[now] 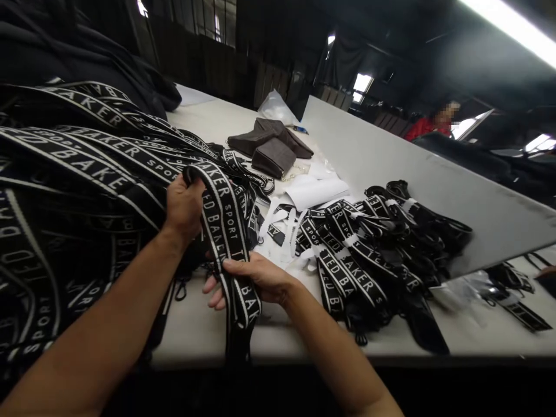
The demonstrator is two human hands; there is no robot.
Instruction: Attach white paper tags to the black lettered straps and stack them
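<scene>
A black elastic band (pixel 221 223) with white "TED BAKER SPORT" lettering runs between both hands. My left hand (pixel 185 208) grips its upper end at the edge of a big heap of the same bands (pixel 73 174) on the left. My right hand (pixel 254 278) pinches the band lower down, thumb on top, near the table's front edge; the band's tail hangs over the edge. A pile of shorter bundled bands (pixel 369 243) lies to the right of my right hand.
A white table (pixel 195 324) carries white paper strips (pixel 282 226), white sheets (pixel 321 191), folded grey fabric pieces (pixel 271 147) and a clear plastic bag (pixel 275 107). A grey board (pixel 434 179) leans at the right. A person in red (pixel 428 124) sits far back.
</scene>
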